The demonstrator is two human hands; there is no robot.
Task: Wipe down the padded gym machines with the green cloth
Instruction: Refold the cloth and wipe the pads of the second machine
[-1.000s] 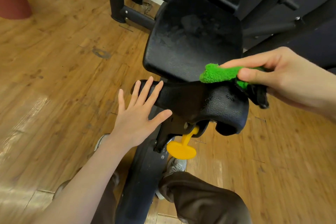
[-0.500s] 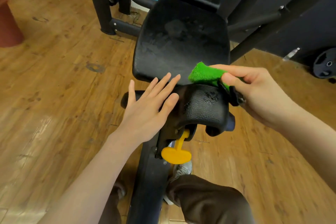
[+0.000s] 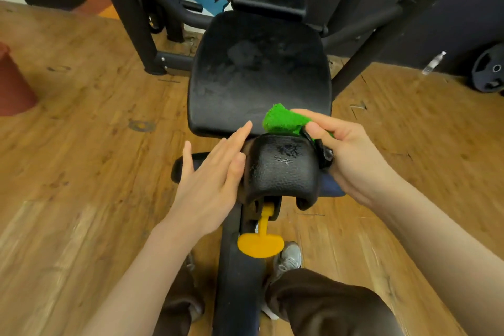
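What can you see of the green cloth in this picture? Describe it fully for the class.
The fuzzy bright green cloth looks like thick terry or microfibre, bunched into a wad. The right hand pinches it between thumb and fingers, hiding its rear part. It sits at the top edge of the small textured black pad, just before the large black seat pad.

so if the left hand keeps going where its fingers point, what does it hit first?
Probably the near edge of the big seat pad: the left hand points up and right, its fingers almost at that edge. Depth is unclear.
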